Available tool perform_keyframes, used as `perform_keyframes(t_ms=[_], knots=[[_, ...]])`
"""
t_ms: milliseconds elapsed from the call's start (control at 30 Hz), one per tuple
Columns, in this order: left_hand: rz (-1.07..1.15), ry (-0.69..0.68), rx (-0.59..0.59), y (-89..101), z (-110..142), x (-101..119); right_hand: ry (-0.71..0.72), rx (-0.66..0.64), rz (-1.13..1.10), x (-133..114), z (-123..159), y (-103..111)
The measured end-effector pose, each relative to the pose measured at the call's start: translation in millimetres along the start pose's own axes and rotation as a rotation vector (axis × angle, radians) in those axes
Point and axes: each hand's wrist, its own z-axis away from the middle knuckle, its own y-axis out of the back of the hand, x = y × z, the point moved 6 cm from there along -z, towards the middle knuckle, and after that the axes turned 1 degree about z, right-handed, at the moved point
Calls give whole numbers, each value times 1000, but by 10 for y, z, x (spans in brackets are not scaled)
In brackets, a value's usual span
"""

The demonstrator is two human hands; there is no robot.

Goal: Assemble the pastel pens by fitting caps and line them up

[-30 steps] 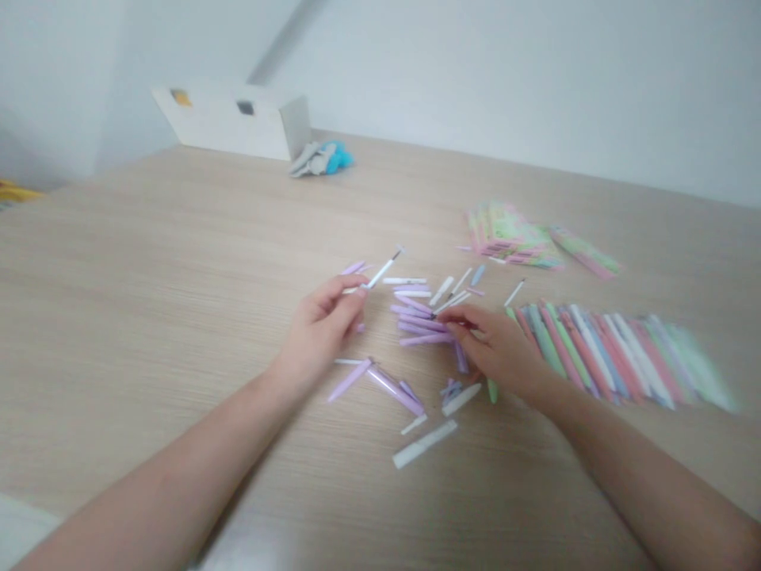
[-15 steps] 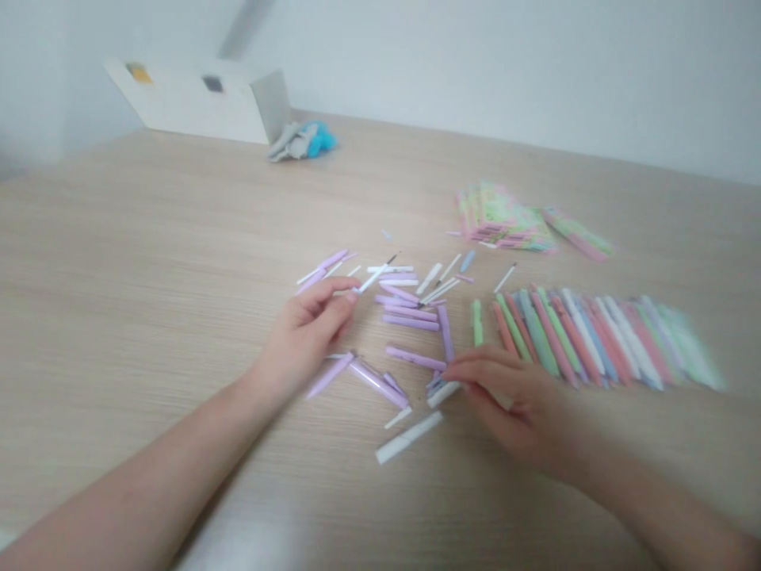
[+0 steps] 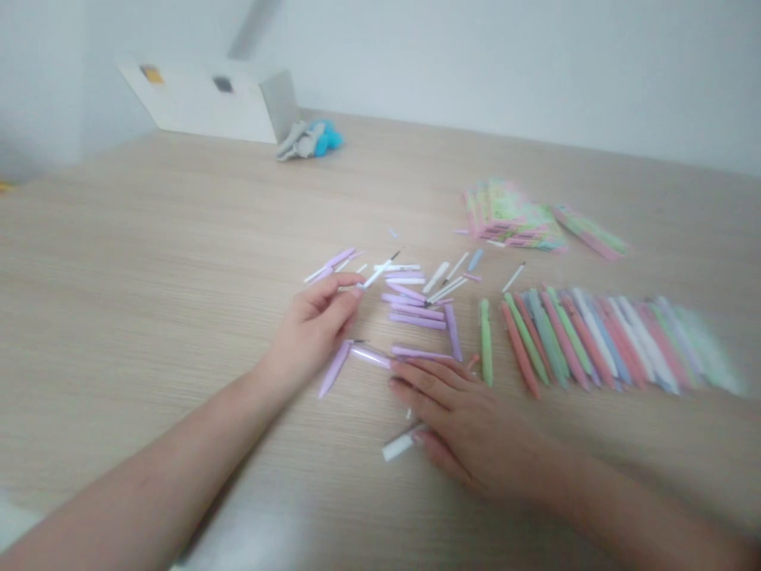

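Observation:
My left hand point(image 3: 324, 317) pinches a thin white pen refill point(image 3: 382, 270) with a dark tip, slanting up to the right. My right hand point(image 3: 469, 416) is spread palm down, fingers stretched over small pen parts that it mostly hides. A purple pen part point(image 3: 416, 351) lies along its fingertips, and a white tube point(image 3: 399, 446) shows near its thumb. Between the hands are several purple pen barrels point(image 3: 418, 321). Loose white refills point(image 3: 445, 290) lie behind them. Another purple piece point(image 3: 334, 369) rests below my left hand.
A green pen point(image 3: 486, 345) lies left of a long row of coloured pens point(image 3: 571, 333). Pink and green packets point(image 3: 511, 218) are piled behind, with one packet point(image 3: 588, 231) apart. A white box point(image 3: 208, 107) and a grey and blue crumpled thing point(image 3: 310, 140) stand at the back left.
My right hand has moved left and spread over the small parts, covering them. The green pen near the row shows more fully. My left hand still holds the refill; the view has shifted slightly.

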Motion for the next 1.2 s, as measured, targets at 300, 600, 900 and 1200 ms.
perform_keyframes(t_ms=[300, 600, 900, 1200], knots=[[15, -29, -22, -7, -5, 21, -181, 218, -40, 339, 69, 301], [-31, -44, -26, 11, -8, 11, -103, 86, -90, 168, 251, 193], [-18, -41, -40, 2, -9, 8, -10, 107, -24, 90, 225, 101], [-4, -36, -50, -15, 6, 22, -263, 280, -162, 437, 177, 296]])
